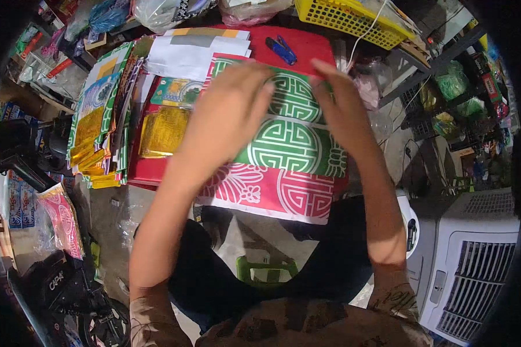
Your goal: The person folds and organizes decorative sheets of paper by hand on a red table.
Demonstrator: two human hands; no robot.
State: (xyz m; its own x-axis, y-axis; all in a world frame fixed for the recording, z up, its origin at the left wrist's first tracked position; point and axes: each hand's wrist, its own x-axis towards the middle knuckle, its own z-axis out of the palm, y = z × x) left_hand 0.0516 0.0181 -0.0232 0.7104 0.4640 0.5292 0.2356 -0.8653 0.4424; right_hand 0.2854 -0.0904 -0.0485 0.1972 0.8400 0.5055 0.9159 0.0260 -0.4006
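A green sheet with white round patterns point(286, 147) lies over a pink-red sheet with similar patterns point(304, 194), which hangs past the front edge of the red-covered surface. My left hand point(234, 95) is over the green sheet's left part; motion blur hides how its fingers sit. At the sheet's upper right edge is my right hand point(341, 101), thumb and fingers apart. Beyond the sheets, a blue stapler point(282, 51) rests on the red cover point(315, 43). Left of my left hand are gold foil papers point(163, 132) and a printed teal paper point(176, 91).
White folded papers point(182, 55) lie at the back, and a thick pile of patterned paper sets point(101, 115) stands at the left. A yellow basket point(353, 23) is behind. A grey air cooler point(474, 266) stands at right, a green stool point(266, 270) below.
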